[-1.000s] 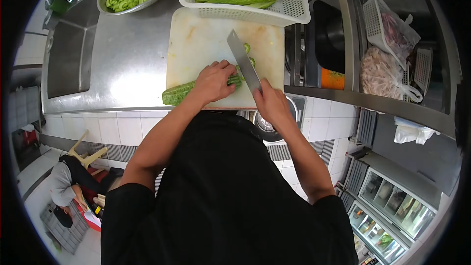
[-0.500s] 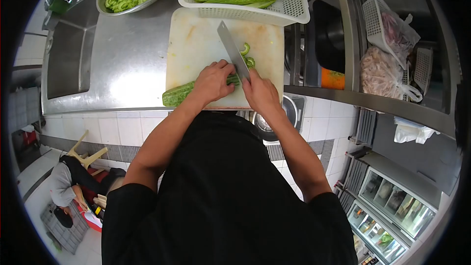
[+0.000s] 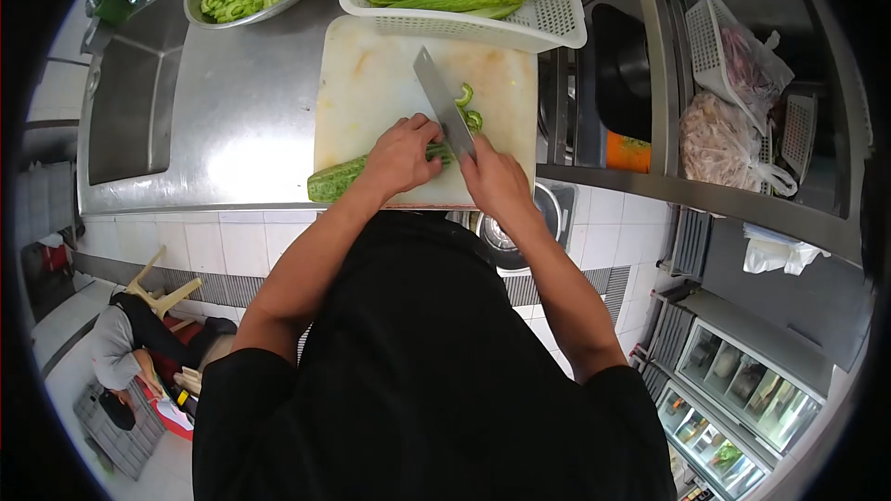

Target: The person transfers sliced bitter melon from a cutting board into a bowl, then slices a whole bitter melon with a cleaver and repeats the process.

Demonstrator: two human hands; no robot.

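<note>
My left hand (image 3: pixel 404 156) has its fingers curled over a green bitter melon half (image 3: pixel 334 182), holding it down along the near edge of a white cutting board (image 3: pixel 367 74). The fingers of my right hand (image 3: pixel 498 182) are wrapped around the handle of a knife (image 3: pixel 440 96). Its broad blade slants up and left across the board, close beside my left fingertips at the melon's right end. A few curved cut slices (image 3: pixel 473 119) lie just right of the blade. Part of the melon is hidden beneath my left hand.
Behind the board, a white perforated basket (image 3: pixel 464 29) holds several bitter melon halves. A metal bowl (image 3: pixel 251 21) of green slices stands at the back left, near a sink (image 3: pixel 130 111). Shelving (image 3: pixel 664 83) with bagged food is at right. Another person (image 3: pixel 116 343) sits at lower left.
The knife tip has dipped very slightly. Both hands keep nearly the same places, and the melon and the slices lie as before.
</note>
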